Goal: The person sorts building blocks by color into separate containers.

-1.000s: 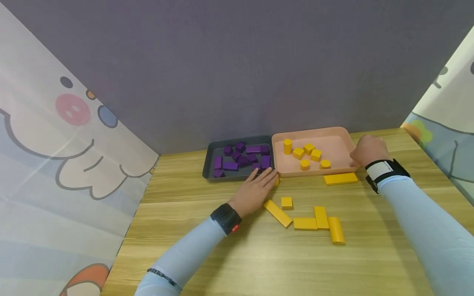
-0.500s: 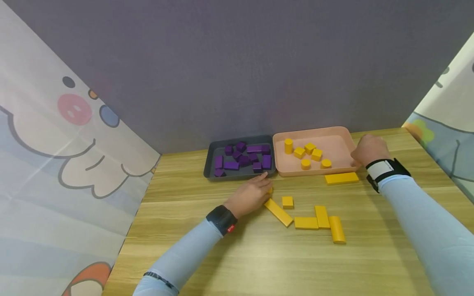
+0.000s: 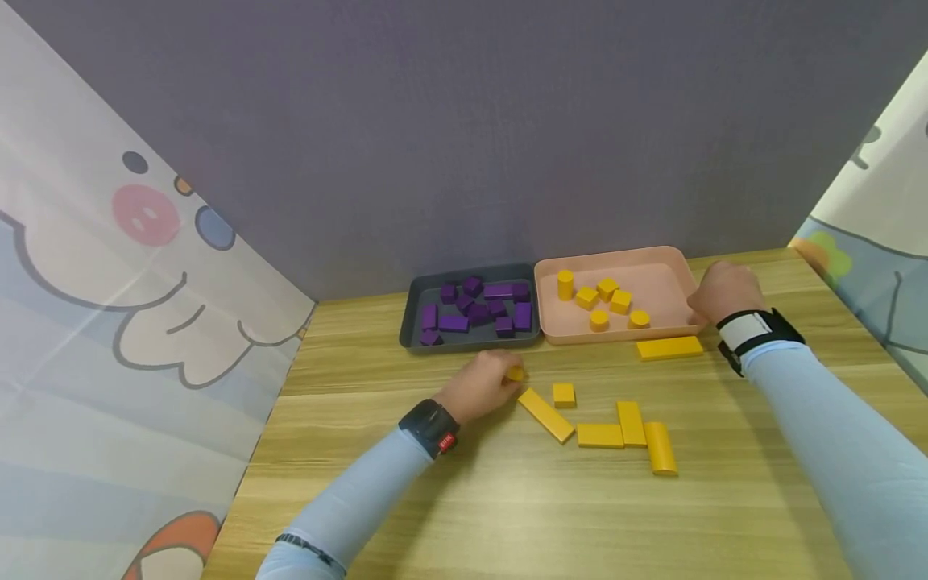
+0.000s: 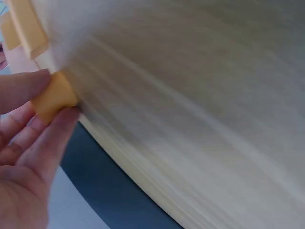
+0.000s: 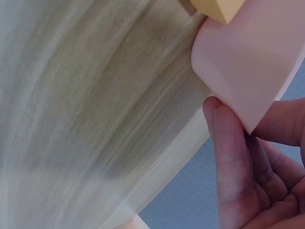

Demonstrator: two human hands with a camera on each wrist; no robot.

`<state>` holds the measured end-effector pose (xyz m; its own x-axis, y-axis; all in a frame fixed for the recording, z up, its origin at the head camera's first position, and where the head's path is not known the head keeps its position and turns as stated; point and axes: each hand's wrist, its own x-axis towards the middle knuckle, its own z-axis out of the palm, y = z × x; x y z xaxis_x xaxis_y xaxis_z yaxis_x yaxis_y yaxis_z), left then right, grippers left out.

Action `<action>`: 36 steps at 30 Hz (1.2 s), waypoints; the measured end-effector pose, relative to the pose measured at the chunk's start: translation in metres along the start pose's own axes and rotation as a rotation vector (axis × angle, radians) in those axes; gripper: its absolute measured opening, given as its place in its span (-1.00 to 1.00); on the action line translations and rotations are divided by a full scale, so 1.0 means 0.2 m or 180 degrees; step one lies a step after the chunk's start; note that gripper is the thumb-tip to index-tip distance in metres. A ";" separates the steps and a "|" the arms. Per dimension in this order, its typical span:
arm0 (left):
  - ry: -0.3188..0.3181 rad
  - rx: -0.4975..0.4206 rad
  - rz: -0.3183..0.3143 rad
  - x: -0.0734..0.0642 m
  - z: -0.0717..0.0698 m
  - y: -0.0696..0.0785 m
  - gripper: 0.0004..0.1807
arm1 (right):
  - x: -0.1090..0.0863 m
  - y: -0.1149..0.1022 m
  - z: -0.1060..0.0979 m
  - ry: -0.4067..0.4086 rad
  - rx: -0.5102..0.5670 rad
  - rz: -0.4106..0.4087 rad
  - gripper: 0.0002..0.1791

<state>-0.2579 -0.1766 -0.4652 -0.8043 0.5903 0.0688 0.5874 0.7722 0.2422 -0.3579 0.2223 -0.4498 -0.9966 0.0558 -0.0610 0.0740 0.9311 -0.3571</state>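
Note:
Between its thumb and fingers my left hand (image 3: 478, 385) pinches a small yellow block (image 4: 54, 99), just in front of the dark grey tray (image 3: 467, 348). Part of that block is covered by the fingers. At the far right, my right hand (image 3: 727, 292) grips the right side of the pink tray (image 5: 252, 71), thumb and finger on its edge. Several yellow blocks (image 3: 587, 298) sit in the pink tray, one a standing cylinder (image 3: 565, 285). A long yellow block (image 3: 546, 416) and a yellow cube (image 3: 563, 395) lie right of my left hand.
Purple blocks (image 3: 453, 324) fill much of the grey tray. On the wooden table (image 3: 507, 507) lie two flat yellow blocks (image 3: 600, 436), a half-round yellow block (image 3: 660, 449) and a long yellow block (image 3: 669, 348) before the pink tray. A grey wall (image 3: 507, 137) stands behind.
My left hand has drawn back from the grey tray's front corner toward me, its spread fingers curling to pinch the small yellow block. The right hand stays at the pink tray.

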 end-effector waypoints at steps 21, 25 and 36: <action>0.0603 -0.0576 -0.0011 0.31 -0.32 0.12 -0.73 | -0.04 -0.02 0.02 0.0082 0.0078 0.0083 -0.71; 0.0723 -0.0714 0.0004 0.40 -0.31 0.16 -0.72 | -0.04 -0.03 0.03 0.0063 0.0043 0.0078 -0.70; 0.0714 -0.0576 -0.0174 0.60 -0.20 0.19 -0.72 | -0.08 -0.06 0.03 0.0006 0.0146 0.0192 -0.70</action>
<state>-0.3363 -0.0856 -0.4090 -0.8458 0.4667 0.2583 0.5334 0.7350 0.4186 -0.3421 0.2081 -0.4493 -0.9903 0.1120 -0.0820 0.1354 0.9086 -0.3951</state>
